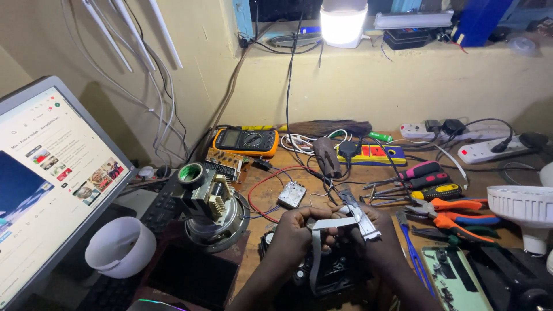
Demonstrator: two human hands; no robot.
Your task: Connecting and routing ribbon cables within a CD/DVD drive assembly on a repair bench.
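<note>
My left hand (296, 233) pinches a flat white ribbon cable (333, 223) that loops down over a black device (328, 270) below both hands. My right hand (377, 239) holds a narrow silver metal bracket (358, 214) that tilts up and away from me, touching the cable's end. Both hands meet at the lower centre of the wooden bench (271, 196), right above the black device, whose details are mostly hidden.
A monitor (46, 178) stands left, a white bowl (121, 247) below it. A motor assembly (213, 210), orange multimeter (246, 141), small white module (292, 194), power strips (374, 154), screwdrivers and pliers (443, 198), a lit lamp (343, 23) and a green circuit board (455, 279) surround my hands.
</note>
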